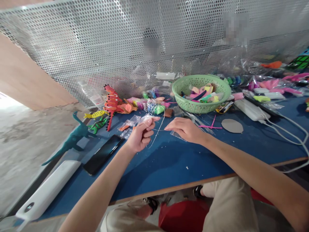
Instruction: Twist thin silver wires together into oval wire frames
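Observation:
My left hand (142, 134) is curled closed over the blue table (169, 161), pinching a thin white wire (159, 127) that loops up and trails down from its fingers. My right hand (185, 129) is just to the right, fingers pinched on the other end of the same wire. Under the right hand lie clear plastic bags (178, 135). A pink cable tie (210, 126) lies right of that hand.
A green basket (183, 87) of coloured clay bits stands behind. Toy dinosaurs in orange (112, 101) and teal (72, 138), a black phone (103, 154), white power banks (45, 191) (249, 109) with cables, a grey disc (232, 125) and a perforated metal screen (120, 48) surround the hands.

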`<state>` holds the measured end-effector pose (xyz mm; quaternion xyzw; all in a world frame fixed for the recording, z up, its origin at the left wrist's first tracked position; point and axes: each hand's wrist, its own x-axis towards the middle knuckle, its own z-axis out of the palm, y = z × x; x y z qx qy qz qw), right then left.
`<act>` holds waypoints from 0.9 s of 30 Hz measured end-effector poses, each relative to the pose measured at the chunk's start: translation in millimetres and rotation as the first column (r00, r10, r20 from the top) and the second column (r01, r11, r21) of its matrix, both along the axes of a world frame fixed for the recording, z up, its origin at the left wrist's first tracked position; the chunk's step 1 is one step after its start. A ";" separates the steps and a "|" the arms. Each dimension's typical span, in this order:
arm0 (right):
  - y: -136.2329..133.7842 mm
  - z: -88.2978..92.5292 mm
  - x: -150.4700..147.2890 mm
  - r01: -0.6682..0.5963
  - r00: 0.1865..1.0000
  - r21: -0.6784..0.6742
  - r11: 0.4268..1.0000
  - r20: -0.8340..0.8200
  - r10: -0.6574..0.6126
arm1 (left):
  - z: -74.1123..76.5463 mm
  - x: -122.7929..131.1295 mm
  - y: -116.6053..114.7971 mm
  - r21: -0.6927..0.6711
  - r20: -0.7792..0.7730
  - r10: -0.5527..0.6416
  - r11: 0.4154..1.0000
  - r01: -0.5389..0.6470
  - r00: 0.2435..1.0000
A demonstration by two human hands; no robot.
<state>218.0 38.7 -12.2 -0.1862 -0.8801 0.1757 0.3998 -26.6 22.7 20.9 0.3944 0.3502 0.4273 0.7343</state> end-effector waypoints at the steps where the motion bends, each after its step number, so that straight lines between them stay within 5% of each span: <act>1: -0.3 0.3 0.1 -0.001 1.000 0.002 1.000 -0.001 0.001 | -0.4 -0.4 0.1 0.003 -0.004 0.012 1.000 -0.012 1.000; 10: -4.5 3.4 -0.9 0.009 1.000 0.001 1.000 -0.018 -0.009 | -6.4 2.1 -1.1 -0.005 -0.111 -0.040 0.999 0.040 0.993; 27: -10.5 6.1 -2.0 0.031 0.999 0.046 0.998 -0.025 -0.030 | -11.5 -2.7 -3.1 0.055 -0.046 -0.078 0.995 0.081 0.996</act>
